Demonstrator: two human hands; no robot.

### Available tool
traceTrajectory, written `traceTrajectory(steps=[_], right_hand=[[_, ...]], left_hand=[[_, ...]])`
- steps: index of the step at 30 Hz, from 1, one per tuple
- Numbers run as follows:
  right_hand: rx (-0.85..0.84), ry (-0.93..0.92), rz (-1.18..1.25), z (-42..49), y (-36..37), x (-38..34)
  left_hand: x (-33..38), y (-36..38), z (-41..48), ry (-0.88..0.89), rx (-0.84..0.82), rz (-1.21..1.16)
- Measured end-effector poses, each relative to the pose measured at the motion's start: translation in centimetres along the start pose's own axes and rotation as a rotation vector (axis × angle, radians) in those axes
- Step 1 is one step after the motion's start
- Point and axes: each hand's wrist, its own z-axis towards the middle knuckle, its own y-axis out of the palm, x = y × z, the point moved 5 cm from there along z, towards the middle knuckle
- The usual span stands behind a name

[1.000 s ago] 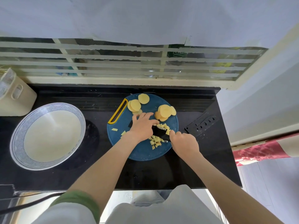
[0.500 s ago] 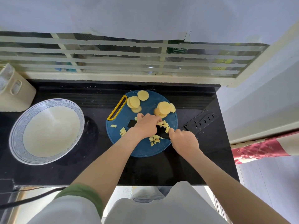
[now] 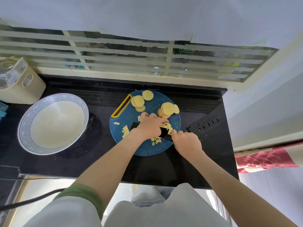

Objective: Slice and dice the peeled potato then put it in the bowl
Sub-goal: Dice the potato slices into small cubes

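Delta vs a second ago: the dice pile left of the left hand has grown from a couple of bits to a small heap, and the hands have barely moved. Dicing is mid-run and nothing has been transferred yet.

Left to right:
- 1 cream plastic container point(image 3: 21, 86) at the far-left edge of the black stone tabletop point(image 3: 164, 169), not involved.
- 1 white ceramic bowl with a blue patterned rim point(image 3: 24, 123), empty, well apart from the board.
- 1 round blue plastic cutting board with a yellow handle slot point(image 3: 147, 148). All the potato sits on it.
- Pale yellow potato dice point(image 3: 125, 131): one heap plus one stray on the left, and another heap under the hands. Too small to count.
- Round potato slices point(image 3: 168, 107): two overlapping groups at the far side of the board, roughly four each. The overlap makes the count uncertain. Same as before.
- Left hand point(image 3: 150, 126): lies over the blade with fingers bent down towards the strips. I cannot tell whether it presses the blade or pins the potato.
- 1 black knife point(image 3: 165, 133): the blade runs under the left hand and the tip shows on its far side.
- Right hand point(image 3: 186, 143): fist wrapped round the knife handle.
- 1 black perforated knife sheath point(image 3: 203, 124) on the tabletop, just right of the board.

Judgement: about eight slices still to dice, then the bowl transfer.
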Motion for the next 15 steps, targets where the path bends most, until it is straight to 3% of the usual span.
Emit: traceTrajectory(steps=[6,8,15], right_hand=[[0.012,-0.003,0.014,0.0,0.3,0.9],[0.066,-0.026,0.048,0.1,0.4,1.0],[-0.009,-0.101,0.015,0.0,0.8,1.4]], left_hand=[[0.9,-0.3,-0.4,0.022,0.115,-0.101],[1.3,-0.1,-0.4,0.028,0.086,-0.081],[0.8,1.1,-0.1,-0.062,0.021,-0.023]])
